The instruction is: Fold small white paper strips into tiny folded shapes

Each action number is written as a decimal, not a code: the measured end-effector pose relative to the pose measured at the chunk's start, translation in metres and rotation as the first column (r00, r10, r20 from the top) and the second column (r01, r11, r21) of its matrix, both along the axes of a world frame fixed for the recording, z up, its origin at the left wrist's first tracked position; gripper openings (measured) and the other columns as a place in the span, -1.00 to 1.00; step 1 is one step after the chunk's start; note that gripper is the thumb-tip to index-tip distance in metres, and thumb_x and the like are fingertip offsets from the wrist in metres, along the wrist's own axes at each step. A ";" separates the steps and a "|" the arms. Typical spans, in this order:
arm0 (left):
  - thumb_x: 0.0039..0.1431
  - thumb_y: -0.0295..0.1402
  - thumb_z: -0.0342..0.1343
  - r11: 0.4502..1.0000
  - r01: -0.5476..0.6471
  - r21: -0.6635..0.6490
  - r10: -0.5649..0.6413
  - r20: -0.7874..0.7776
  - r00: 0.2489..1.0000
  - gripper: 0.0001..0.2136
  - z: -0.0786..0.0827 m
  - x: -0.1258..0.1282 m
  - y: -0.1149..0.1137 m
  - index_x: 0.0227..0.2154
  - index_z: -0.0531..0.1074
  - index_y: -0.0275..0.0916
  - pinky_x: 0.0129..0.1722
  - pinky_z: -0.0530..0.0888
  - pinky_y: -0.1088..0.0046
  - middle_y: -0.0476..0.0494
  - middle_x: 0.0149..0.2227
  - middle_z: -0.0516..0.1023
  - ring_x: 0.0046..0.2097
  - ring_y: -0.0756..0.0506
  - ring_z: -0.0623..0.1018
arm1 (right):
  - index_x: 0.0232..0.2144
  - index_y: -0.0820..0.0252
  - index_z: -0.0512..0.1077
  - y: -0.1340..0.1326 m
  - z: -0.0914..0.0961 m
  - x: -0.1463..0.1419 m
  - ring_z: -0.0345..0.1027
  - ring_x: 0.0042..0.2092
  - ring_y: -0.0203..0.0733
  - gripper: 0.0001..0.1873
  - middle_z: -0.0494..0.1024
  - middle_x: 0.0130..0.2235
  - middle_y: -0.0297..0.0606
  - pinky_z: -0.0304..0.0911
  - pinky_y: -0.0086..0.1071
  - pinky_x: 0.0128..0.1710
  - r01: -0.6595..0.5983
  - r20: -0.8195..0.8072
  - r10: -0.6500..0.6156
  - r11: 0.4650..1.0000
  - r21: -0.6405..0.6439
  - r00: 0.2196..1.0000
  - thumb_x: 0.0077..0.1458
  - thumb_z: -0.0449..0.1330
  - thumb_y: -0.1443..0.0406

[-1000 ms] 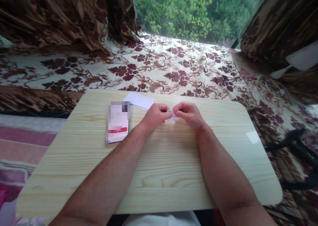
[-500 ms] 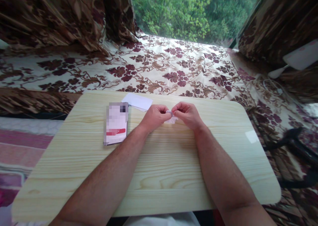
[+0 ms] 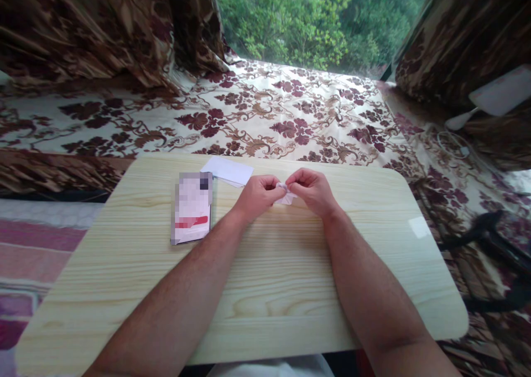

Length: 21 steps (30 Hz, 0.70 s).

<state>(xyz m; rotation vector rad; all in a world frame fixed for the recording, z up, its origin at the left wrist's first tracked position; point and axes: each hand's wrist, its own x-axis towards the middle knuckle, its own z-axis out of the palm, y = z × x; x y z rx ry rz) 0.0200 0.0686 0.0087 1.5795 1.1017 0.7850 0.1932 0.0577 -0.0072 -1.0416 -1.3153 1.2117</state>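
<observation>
Both of my hands meet over the far middle of a pale wooden table (image 3: 265, 288). My left hand (image 3: 258, 194) and my right hand (image 3: 312, 190) each pinch the same small folded piece of white paper (image 3: 285, 197), fingers curled closed, just above the tabletop. Much of the paper is hidden between my fingertips. A white sheet (image 3: 227, 171) lies flat just behind my left hand.
A small printed pack or booklet (image 3: 191, 207) lies left of my left hand. Beyond the table is a floral patterned cover (image 3: 290, 111), with curtains at both sides and a window onto green trees. A white lamp (image 3: 498, 96) and cable sit at the right.
The hands have stayed pinched on the paper, working it slightly; the paper looks a little more bunched. The view has shifted slightly.
</observation>
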 end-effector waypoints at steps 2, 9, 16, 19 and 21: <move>-0.01 -0.22 0.21 0.999 -0.006 0.035 0.006 -0.003 1.000 -0.78 -0.002 0.001 -0.001 -0.52 0.45 -0.30 -0.52 0.18 0.51 0.05 -0.58 0.35 -0.52 0.06 0.29 | -0.45 0.20 0.51 0.000 0.000 0.000 0.32 -0.44 -0.33 -0.93 0.53 -0.46 -0.34 0.21 -0.43 -0.42 0.018 0.003 -0.018 1.000 0.011 1.000 -0.06 0.30 0.32; 0.01 -0.24 0.17 0.994 -0.042 0.102 0.047 -0.051 0.998 -0.80 -0.009 0.005 -0.002 -0.51 0.47 -0.31 -0.52 0.17 0.51 0.03 -0.56 0.38 -0.50 0.05 0.30 | -0.44 0.21 0.52 0.001 -0.003 0.001 0.30 -0.46 -0.35 -0.93 0.54 -0.47 -0.35 0.19 -0.44 -0.45 0.039 0.015 -0.039 0.999 -0.002 0.999 -0.08 0.30 0.32; 0.02 -0.25 0.17 0.994 -0.033 0.104 0.040 -0.063 0.997 -0.81 -0.007 0.004 -0.001 -0.52 0.45 -0.30 -0.52 0.16 0.51 0.04 -0.58 0.37 -0.51 0.05 0.28 | -0.44 0.23 0.53 0.001 -0.002 0.002 0.30 -0.48 -0.36 -0.92 0.54 -0.48 -0.35 0.17 -0.45 -0.47 0.034 -0.016 -0.035 0.998 -0.044 0.999 -0.08 0.31 0.33; 0.01 -0.25 0.17 0.995 -0.033 0.099 0.038 -0.053 0.998 -0.81 -0.006 0.004 -0.001 -0.53 0.45 -0.29 -0.52 0.16 0.51 0.03 -0.58 0.37 -0.51 0.05 0.29 | -0.44 0.22 0.52 0.001 -0.001 0.002 0.30 -0.48 -0.35 -0.89 0.54 -0.47 -0.34 0.18 -0.44 -0.47 0.034 -0.006 -0.034 0.998 -0.059 0.999 -0.09 0.32 0.30; 0.01 -0.24 0.18 0.995 -0.036 0.093 0.041 -0.044 0.998 -0.80 -0.007 0.004 -0.001 -0.53 0.44 -0.29 -0.52 0.16 0.51 0.03 -0.58 0.37 -0.51 0.05 0.29 | -0.44 0.21 0.52 0.001 0.000 0.002 0.31 -0.47 -0.34 -0.88 0.54 -0.47 -0.34 0.21 -0.43 -0.46 0.034 -0.014 -0.035 0.997 -0.066 0.999 -0.10 0.33 0.28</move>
